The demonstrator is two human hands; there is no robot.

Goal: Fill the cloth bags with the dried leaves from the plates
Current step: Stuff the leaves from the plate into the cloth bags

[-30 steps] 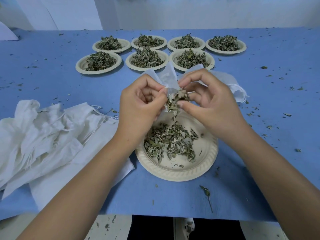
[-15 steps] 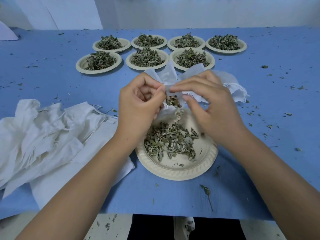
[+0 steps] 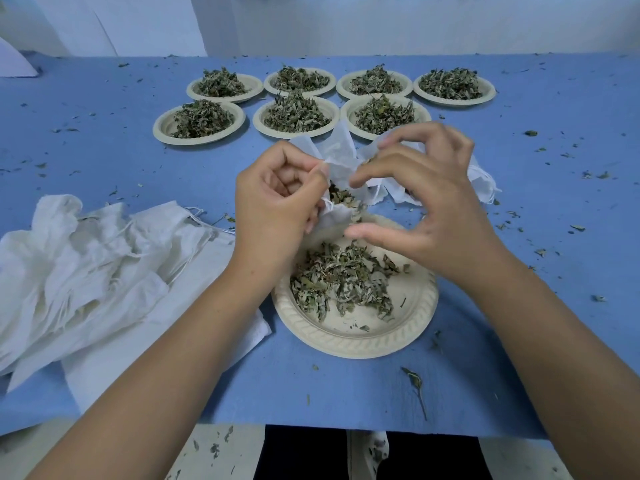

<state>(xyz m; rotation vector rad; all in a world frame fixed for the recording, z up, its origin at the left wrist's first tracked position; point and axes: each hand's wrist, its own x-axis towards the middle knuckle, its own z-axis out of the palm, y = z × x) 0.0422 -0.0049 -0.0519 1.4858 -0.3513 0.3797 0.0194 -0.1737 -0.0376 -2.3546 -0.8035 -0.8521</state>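
A white cloth bag (image 3: 341,150) is held over the far edge of the near paper plate (image 3: 346,341). My left hand (image 3: 277,206) pinches the bag's mouth on its left side. Dried leaves (image 3: 341,197) show inside the bag's mouth. My right hand (image 3: 426,209) hovers just right of the mouth with its fingers spread and loosely curved, and I see nothing in it. Its upper fingertips are at the bag's far cloth. A loose heap of dried leaves (image 3: 343,278) lies on the near plate under both hands.
Several paper plates heaped with dried leaves (image 3: 199,121) stand in two rows at the back of the blue table (image 3: 104,168). A pile of white cloth bags (image 3: 104,265) lies at the left. Leaf crumbs are scattered over the table, and its front edge is near.
My right hand brought a pinch of leaves to the bag's mouth, dropped them in and spread its fingers. My left hand kept its hold on the bag.
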